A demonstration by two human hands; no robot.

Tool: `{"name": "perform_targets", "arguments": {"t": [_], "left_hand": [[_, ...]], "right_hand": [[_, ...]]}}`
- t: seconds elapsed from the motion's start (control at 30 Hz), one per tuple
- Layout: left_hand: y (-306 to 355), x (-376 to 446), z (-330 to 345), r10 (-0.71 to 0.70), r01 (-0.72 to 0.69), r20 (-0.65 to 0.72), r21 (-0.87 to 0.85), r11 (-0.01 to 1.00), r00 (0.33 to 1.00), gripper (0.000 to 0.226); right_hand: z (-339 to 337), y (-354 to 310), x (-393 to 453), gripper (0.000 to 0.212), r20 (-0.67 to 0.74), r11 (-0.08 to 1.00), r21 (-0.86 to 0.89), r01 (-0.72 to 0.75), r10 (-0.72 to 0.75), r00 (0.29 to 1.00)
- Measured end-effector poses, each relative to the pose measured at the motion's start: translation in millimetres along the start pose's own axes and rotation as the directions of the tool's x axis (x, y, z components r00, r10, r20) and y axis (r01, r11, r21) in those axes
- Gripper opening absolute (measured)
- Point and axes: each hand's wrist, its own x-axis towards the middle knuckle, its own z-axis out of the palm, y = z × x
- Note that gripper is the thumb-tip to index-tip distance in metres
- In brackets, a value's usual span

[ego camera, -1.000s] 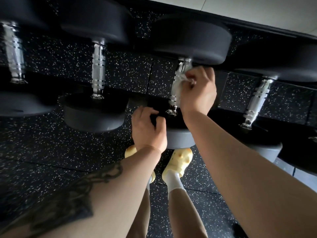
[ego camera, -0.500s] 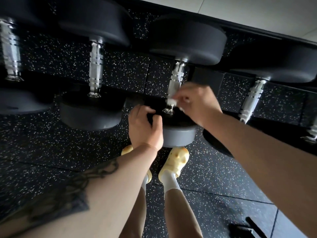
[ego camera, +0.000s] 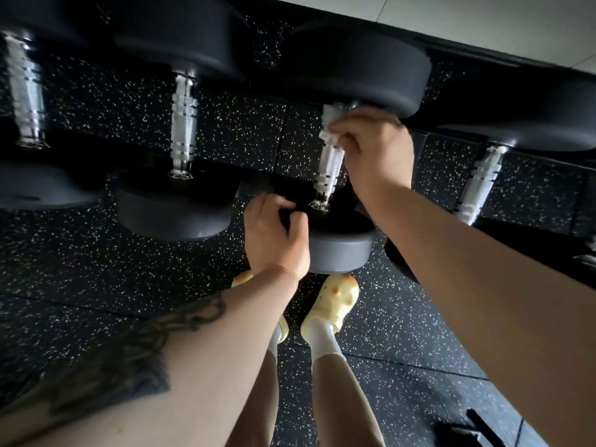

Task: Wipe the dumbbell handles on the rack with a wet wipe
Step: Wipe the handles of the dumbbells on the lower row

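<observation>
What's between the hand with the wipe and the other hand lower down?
In the head view, the bare lower stretch of the chrome handle runs between the right hand holding the wipe and the left hand.

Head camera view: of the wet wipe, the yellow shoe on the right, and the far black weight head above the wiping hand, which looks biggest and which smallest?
1. Far weight head, clearly largest.
2. Yellow shoe.
3. Wet wipe, smallest, though the right hand hides part of it.
The shoe lies farther from the camera, so its true rank is unsure.
</observation>
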Motion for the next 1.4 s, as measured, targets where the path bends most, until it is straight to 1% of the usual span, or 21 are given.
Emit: {"name": "perform_targets", "arguments": {"t": [0.07, 0.13, 0.17, 0.23, 0.3, 0.37, 0.43, 0.5, 0.57, 0.63, 0.73, 0.8, 0.9, 0.93, 1.0, 1.07, 1.1, 1.13, 1.23, 1.3, 1.4], "left_hand": [[-1, 1, 1, -0.009, 0.009, 0.004, 0.001, 1.0, 1.0, 0.044], [-1, 2, 1, -0.004, 0.004, 0.017, 0.004, 1.0, 1.0, 0.043], [-1, 1, 1, -0.003, 0.003, 0.02, 0.004, 1.0, 1.0, 0.043], [-1, 0, 0, -0.013, 0.013, 0.02, 0.003, 1.0, 1.0, 0.042], [0, -1, -1, -0.021, 0.021, 0.021, 0.0, 1.0, 1.0, 0.042], [1, -1, -1, -0.014, 0.014, 0.02, -0.004, 1.0, 1.0, 0.042], [1, 0, -2, -0.013, 0.013, 0.019, -0.005, 1.0, 1.0, 0.042], [0, 2, -2, -0.01, 0.01, 0.025, -0.002, 1.0, 1.0, 0.042], [0, 2, -2, -0.008, 0.008, 0.022, 0.0, 1.0, 1.0, 0.04], [1, 1, -2, -0.007, 0.007, 0.01, -0.002, 1.0, 1.0, 0.039], [1, 0, -2, -0.025, 0.025, 0.015, -0.016, 1.0, 1.0, 0.04], [1, 1, -2, -0.029, 0.029, 0.018, -0.016, 0.999, 0.999, 0.04], [0, 1, -2, -0.011, 0.012, 0.024, -0.017, 1.0, 1.0, 0.04], [0, 1, -2, -0.01, 0.01, 0.026, -0.013, 1.0, 1.0, 0.039], [0, 1, -2, -0.021, 0.021, 0.026, -0.01, 1.0, 0.999, 0.038], [0, 0, -2, -0.02, 0.02, 0.025, -0.014, 1.0, 0.999, 0.038], [0, 1, -2, -0.015, 0.015, 0.023, -0.014, 1.0, 1.0, 0.038], [0, 1, -2, -0.014, 0.015, 0.021, -0.014, 1.0, 1.0, 0.037], [-1, 1, -1, -0.007, 0.007, 0.018, -0.016, 1.0, 1.0, 0.038], [-1, 1, -1, -0.016, 0.016, 0.021, -0.015, 1.0, 1.0, 0.038], [-4, 1, 0, -0.012, 0.013, 0.019, -0.021, 1.0, 1.0, 0.038]], "right_hand": [[5, -1, -15, 0.024, 0.243, 0.992, -0.102, 0.079, -0.052, 0.969], [5, -5, -30, 0.028, 0.591, 0.947, -0.216, 0.238, -0.067, 0.804], [3, -5, -29, 0.031, 0.66, 0.927, -0.245, 0.285, -0.057, 0.75], [-1, -9, -15, 0.036, 0.594, 0.894, -0.323, 0.31, -0.063, 0.802], [-6, -14, 4, 0.038, 0.38, 0.901, -0.387, 0.197, -0.039, 0.924], [-4, -17, 8, 0.034, 0.287, 0.931, -0.358, 0.066, 0.042, 0.957], [2, -25, -4, 0.03, 0.463, 0.92, -0.381, 0.088, 0.107, 0.88], [9, -34, -24, 0.028, 0.645, 0.888, -0.402, 0.222, 0.103, 0.757], [5, -35, -30, 0.032, 0.701, 0.874, -0.392, 0.286, 0.083, 0.708], [-5, -27, -12, 0.036, 0.615, 0.879, -0.401, 0.258, 0.05, 0.787], [-15, -16, 13, 0.04, 0.326, 0.934, -0.351, 0.064, 0.058, 0.944], [-7, -19, 3, 0.033, 0.382, 0.946, -0.323, 0.008, 0.122, 0.916], [8, -30, -33, 0.03, 0.685, 0.901, -0.359, 0.243, 0.078, 0.724], [7, -30, -31, 0.032, 0.69, 0.908, -0.337, 0.247, 0.06, 0.721], [1, -17, -8, 0.037, 0.586, 0.94, -0.308, 0.145, 0.067, 0.808], [-1, -5, 11, 0.046, 0.352, 0.971, -0.223, 0.088, -0.004, 0.936], [0, -4, 11, 0.048, 0.264, 0.982, -0.172, 0.072, -0.024, 0.964], [4, -4, 6, 0.049, 0.257, 0.986, -0.145, 0.08, -0.04, 0.966], [7, -1, -13, 0.048, 0.431, 0.961, -0.153, 0.229, -0.144, 0.891], [2, 10, -4, 0.05, 0.301, 0.969, -0.083, 0.234, -0.199, 0.933], [-2, 21, 0, 0.038, -0.008, 0.993, 0.1, 0.063, -0.063, 0.998]]}}
